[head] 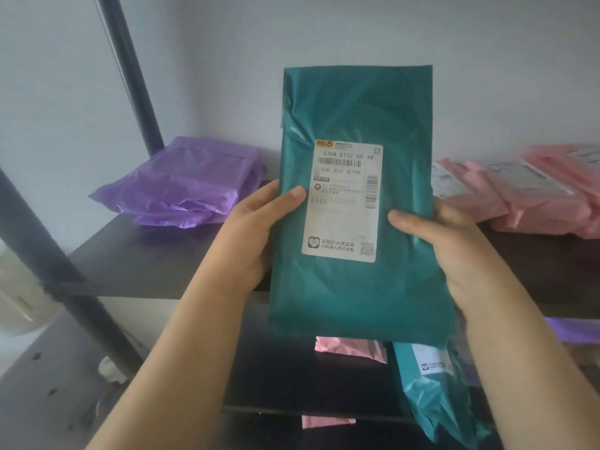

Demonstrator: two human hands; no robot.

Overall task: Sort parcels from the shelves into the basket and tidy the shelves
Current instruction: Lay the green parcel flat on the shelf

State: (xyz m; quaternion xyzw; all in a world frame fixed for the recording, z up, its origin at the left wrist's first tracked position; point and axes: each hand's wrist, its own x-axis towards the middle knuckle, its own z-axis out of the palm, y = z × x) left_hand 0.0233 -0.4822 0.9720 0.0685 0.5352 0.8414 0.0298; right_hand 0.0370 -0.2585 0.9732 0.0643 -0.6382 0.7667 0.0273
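I hold a teal plastic parcel [357, 118] upright in front of the upper shelf [156, 254], its white shipping label facing me. My left hand [256, 232] grips its left edge with the thumb on the front beside the label. My right hand [454, 251] grips the right edge, thumb across the front. Purple parcels [185, 190] lie stacked at the shelf's left, and pink parcels [532, 193] at its right. No basket is in view.
A dark shelf post [130, 73] rises at the back left and another post [48, 254] crosses the near left. On a lower shelf [292, 378] lie another teal parcel [441, 397], a pink parcel [350, 349] and a purple one [578, 329].
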